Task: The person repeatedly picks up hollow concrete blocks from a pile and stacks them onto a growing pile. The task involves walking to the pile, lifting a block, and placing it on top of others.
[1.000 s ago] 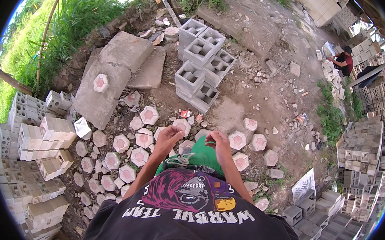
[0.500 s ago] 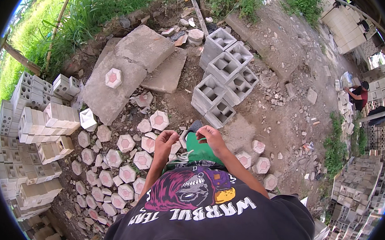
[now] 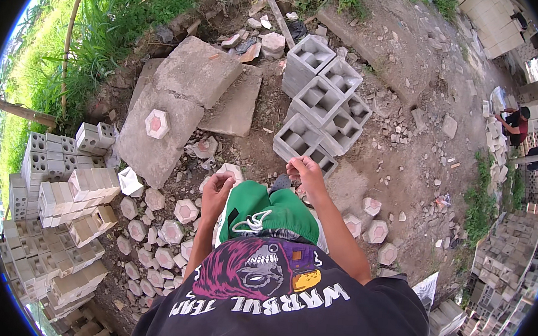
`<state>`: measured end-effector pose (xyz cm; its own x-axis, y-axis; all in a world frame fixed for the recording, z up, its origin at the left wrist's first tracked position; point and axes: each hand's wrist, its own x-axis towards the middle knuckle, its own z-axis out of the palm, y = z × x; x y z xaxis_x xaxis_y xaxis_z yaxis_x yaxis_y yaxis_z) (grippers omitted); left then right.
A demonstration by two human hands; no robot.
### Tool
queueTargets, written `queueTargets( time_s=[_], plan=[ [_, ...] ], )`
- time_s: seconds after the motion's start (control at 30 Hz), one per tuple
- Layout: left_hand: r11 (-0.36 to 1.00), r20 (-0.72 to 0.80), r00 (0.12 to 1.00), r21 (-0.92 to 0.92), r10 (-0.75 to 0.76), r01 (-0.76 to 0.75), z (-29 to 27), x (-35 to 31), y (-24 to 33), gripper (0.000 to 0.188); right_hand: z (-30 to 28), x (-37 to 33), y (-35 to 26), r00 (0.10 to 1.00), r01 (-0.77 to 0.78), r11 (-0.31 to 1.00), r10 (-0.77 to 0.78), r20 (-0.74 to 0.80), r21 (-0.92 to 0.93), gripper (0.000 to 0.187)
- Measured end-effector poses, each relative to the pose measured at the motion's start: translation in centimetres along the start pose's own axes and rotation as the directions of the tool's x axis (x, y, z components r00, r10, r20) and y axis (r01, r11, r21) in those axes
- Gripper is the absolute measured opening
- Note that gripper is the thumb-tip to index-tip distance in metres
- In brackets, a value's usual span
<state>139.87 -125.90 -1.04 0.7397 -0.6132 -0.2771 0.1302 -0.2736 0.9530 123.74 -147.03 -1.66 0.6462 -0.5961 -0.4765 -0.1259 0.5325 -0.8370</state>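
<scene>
Hanging beyond the green shorts (image 3: 255, 206), the right hand (image 3: 308, 176) curls its fingers loosely just short of the stacked grey hollow blocks (image 3: 324, 98); the left hand (image 3: 217, 188) is half-curled near hexagonal pavers (image 3: 186, 211), both apparently empty, palms partly hidden

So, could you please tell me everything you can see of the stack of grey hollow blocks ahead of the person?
The stack of grey hollow blocks looks like rough concrete, with squarish openings facing up and ribs inside. The blocks stand close together in staggered rows on bare ground. In this view the right hand overlaps the stack's near end; whether it touches cannot be told.
</scene>
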Motion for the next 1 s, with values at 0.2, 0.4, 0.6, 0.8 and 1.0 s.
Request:
queueTargets(
  time_s=[0.2,0.4,0.6,0.8,1.0],
  plan=[
    [0.955,0.191,0.979,0.297,-0.072,0.012,1.2,3.7,1.6,0.033,-3.7,-2.0,2.7,0.979,-0.001,0.986,0.035,-0.201,0.165,0.020],
    [0.902,0.455,0.887,0.412,-0.082,-0.128,5.6,11.1,2.1,0.078,-6.6,-4.2,4.8,0.903,0.098,0.945,0.047,-0.426,0.312,0.020],
    [0.803,0.682,0.730,0.461,-0.048,-0.378,14.1,19.5,5.0,0.091,-8.8,-4.9,6.8,0.758,0.231,0.857,0.138,-0.637,0.461,0.020],
    [0.823,0.710,0.695,0.458,-0.111,-0.337,19.7,27.9,2.9,0.099,-6.5,-4.7,6.4,0.596,0.343,0.802,0.216,-0.773,0.489,0.021],
    [0.852,0.661,0.614,0.523,-0.432,0.036,19.3,33.4,-4.1,0.101,-3.3,0.1,8.6,0.582,0.359,0.693,0.358,-0.730,0.625,0.025]
  ],
)
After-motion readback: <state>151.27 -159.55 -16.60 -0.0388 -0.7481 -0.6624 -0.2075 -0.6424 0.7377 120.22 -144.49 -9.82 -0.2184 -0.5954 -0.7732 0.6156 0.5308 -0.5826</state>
